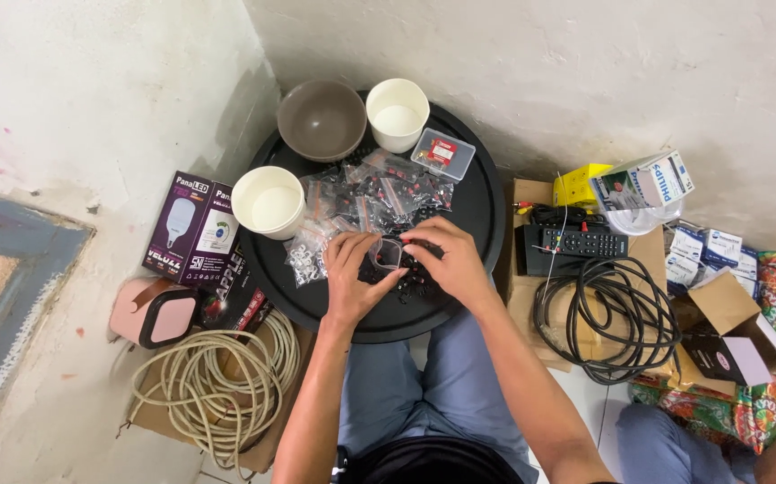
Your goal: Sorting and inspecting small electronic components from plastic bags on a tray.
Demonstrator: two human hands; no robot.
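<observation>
My left hand (pixel 355 273) and my right hand (pixel 449 258) meet over a round black tray (pixel 486 202) and both pinch a small clear plastic bag (pixel 389 254) between them. Under and behind the hands lies a heap of several small clear bags (pixel 379 199) holding tiny red, black and white parts. A bag of white parts (pixel 304 254) lies just left of my left hand. On the tray's far side stand a brown bowl (pixel 321 119), two white cups (pixel 397 113) (pixel 268 202) and a small clear lidded box (pixel 443 153).
Left of the tray are a purple bulb box (pixel 189 229), a pink speaker-like case (pixel 153 312) and a coil of cream cable (pixel 213 381). Right of it are a black remote (pixel 583 242), coiled black cable (pixel 610 318), several small cartons (pixel 643 182) and an open cardboard box (pixel 728 327).
</observation>
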